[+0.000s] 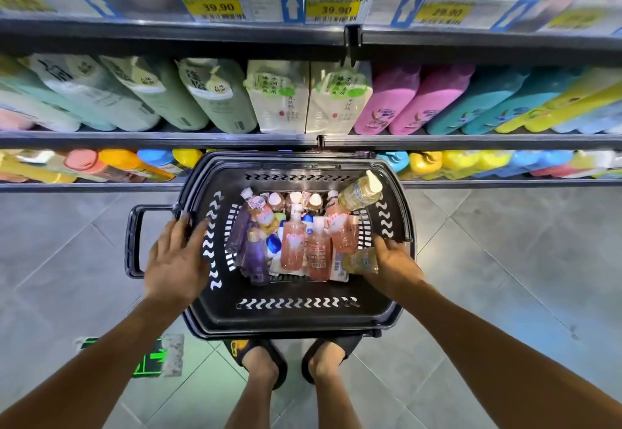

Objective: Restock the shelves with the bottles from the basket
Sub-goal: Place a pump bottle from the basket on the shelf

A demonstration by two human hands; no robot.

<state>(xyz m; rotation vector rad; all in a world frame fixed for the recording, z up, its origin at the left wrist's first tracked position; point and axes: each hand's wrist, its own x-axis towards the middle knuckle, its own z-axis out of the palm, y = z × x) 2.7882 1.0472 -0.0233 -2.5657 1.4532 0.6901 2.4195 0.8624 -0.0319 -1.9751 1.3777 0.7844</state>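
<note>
A black plastic basket [296,314] stands on the floor in front of the shelves, filled with several small bottles: pink ones [292,243], purple ones [254,257] and a yellow pump bottle [360,193] leaning on the far right rim. My left hand [178,260] rests flat with spread fingers on the basket's left wall. My right hand [393,263] is inside the basket at the right, fingers around a yellowish bottle [360,262] lying there.
Shelves [303,140] run across the top, stocked with green, white, pink, teal and yellow bottles. A lower shelf [505,183] holds coloured caps. The basket's side handle [133,240] sticks out left. My feet [292,361] in sandals stand behind the basket on grey tiles.
</note>
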